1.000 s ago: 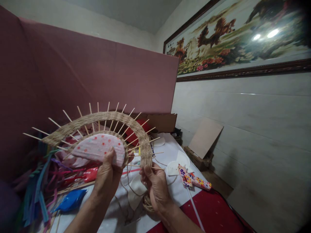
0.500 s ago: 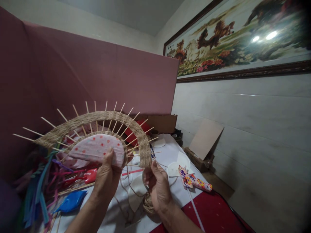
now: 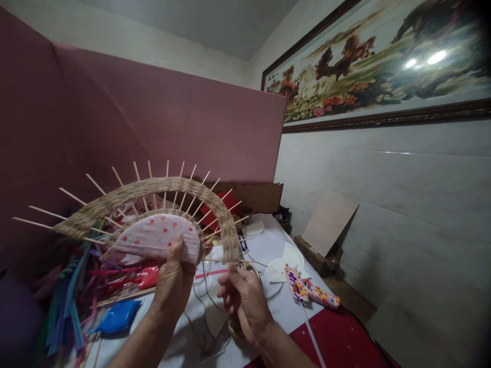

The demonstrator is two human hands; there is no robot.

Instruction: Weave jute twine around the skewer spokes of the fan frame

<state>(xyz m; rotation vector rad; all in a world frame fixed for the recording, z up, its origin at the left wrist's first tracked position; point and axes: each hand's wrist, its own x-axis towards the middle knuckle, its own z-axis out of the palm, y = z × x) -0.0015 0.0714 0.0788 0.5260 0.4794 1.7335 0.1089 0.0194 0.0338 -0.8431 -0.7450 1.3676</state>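
Observation:
My left hand [image 3: 173,278] grips a half-round pad [image 3: 149,237] covered in pale pink cloth with red dots, thumb on its face and fingers behind. Thin wooden sticks [image 3: 138,172] radiate from the pad's edge. An arched band of woven twine [image 3: 176,185] crosses them, with gaps between it and the pad. At the band's lower right end, my right hand [image 3: 245,299] is closed in a pinch, apparently on the twine strand; the fingertips partly hide it. Below that hand lies a ball of twine [image 3: 236,329], mostly covered.
On the white tabletop [image 3: 264,232] lie a glue gun with flowered covering [image 3: 307,289], white cut pieces [image 3: 286,266], a blue packet [image 3: 117,316], a red packet [image 3: 148,277] and coloured strips [image 3: 67,306]. Behind rises a pink partition [image 3: 172,122]. A board [image 3: 330,225] leans at the right wall.
My right hand has shifted slightly down and left at the band's end, its fingers turned more inward. My left hand still holds the pad. The view has moved slightly.

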